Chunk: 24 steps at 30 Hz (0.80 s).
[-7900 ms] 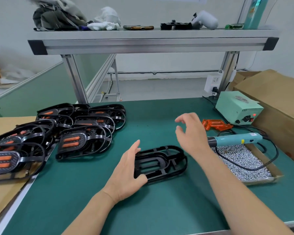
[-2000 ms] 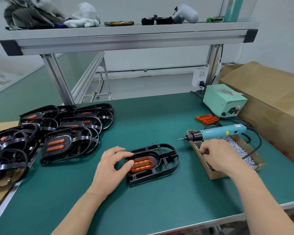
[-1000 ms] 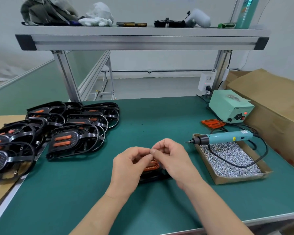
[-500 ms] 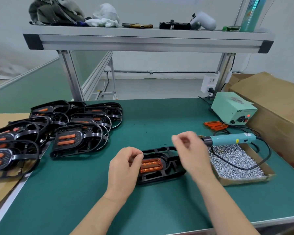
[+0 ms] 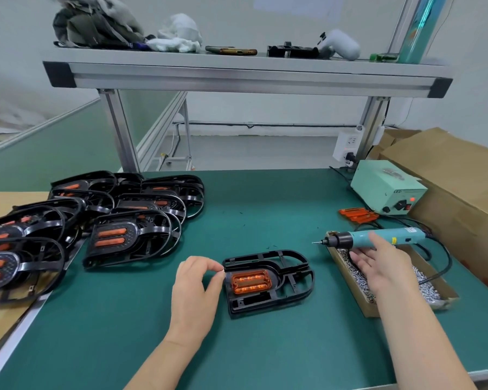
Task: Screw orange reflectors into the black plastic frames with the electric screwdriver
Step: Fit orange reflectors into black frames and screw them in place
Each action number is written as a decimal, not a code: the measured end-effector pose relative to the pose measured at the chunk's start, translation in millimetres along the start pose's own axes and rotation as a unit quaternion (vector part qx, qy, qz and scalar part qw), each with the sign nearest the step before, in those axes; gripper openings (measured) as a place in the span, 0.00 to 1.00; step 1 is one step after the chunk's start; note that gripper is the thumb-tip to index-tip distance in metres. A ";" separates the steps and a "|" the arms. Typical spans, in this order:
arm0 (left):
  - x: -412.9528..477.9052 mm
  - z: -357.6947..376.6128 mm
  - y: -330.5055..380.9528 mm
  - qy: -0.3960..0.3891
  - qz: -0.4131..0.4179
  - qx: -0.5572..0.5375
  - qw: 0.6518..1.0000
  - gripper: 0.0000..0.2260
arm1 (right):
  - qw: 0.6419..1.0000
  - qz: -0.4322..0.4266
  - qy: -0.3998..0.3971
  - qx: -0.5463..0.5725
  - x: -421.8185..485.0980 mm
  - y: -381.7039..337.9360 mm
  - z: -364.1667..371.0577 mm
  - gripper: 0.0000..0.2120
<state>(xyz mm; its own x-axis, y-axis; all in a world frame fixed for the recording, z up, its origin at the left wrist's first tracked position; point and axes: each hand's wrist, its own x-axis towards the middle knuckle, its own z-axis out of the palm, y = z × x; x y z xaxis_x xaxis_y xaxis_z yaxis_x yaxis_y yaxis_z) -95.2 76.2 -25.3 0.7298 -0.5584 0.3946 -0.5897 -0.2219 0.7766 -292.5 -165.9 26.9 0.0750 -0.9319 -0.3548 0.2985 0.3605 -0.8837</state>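
1. work surface: a green bench mat (image 5: pixel 265 209) carries every part listed below.
2. black plastic frame (image 5: pixel 238 304): lies flat near the middle of the mat, between the two hands; its rounded end points right.
3. orange reflector (image 5: pixel 250 281): seated in the recess in the left half of the frame; whether any screw is fitted cannot be told.
4. left hand (image 5: pixel 195 288): positioned just left of the frame; fingers curled; thumb and forefinger tips pinch a small bright piece (image 5: pixel 223 271) at the frame's upper-left corner; the piece is too small to identify.
5. right hand (image 5: pixel 383 266): extended over the screw tray; fingers spread and nearly straight, not wrapped round anything; one fingertip overlaps the screwdriver barrel and the thumb lies below it; contact cannot be confirmed.
6. electric screwdriver (image 5: pixel 358 240): teal body, black collar; lies across the far end of the tray; bit points left, past the tray edge; its cable leaves the rear end on the right.
7. cardboard tray (image 5: pixel 350 280): just right of the frame; holds loose silver screws (image 5: pixel 423 285).
8. power unit (image 5: pixel 386 190): pale green box at the far right; red lamp lit; spare reflectors (image 5: pixel 357 215) lie just in front of it.
9. pile of frames (image 5: pixel 130 237): left side of the mat; overlapping, with orange reflectors showing in them.
10. aluminium shelf (image 5: pixel 237 77): spans the bench overhead; a large cardboard box (image 5: pixel 448 175) stands at the right edge.
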 end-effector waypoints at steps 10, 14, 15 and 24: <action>0.2 -1.1 2.3 -0.007 0.019 0.011 1.000 0.14 | 0.998 0.032 0.024 0.051 17.4 6.0 20.2 0.11; -0.1 -1.4 2.6 0.003 0.033 0.017 0.999 0.14 | 0.996 -0.002 0.006 0.092 3.3 6.9 29.7 0.10; -0.2 -1.4 3.1 0.005 0.035 0.017 0.999 0.14 | 0.995 -0.009 0.000 0.103 -2.0 6.0 32.7 0.11; -4.4 -4.0 16.0 -0.006 0.044 -0.002 0.999 0.15 | 0.972 -0.009 -0.160 0.172 -47.3 6.8 64.2 0.10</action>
<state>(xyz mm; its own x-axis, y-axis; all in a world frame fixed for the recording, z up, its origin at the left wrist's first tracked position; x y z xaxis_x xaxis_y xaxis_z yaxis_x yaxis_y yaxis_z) -106.5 78.3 -12.6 0.6702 -0.5857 0.4558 -0.6508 -0.1686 0.7403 -232.9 -121.9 57.3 0.3432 -0.9222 -0.1782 0.5995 0.3611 -0.7143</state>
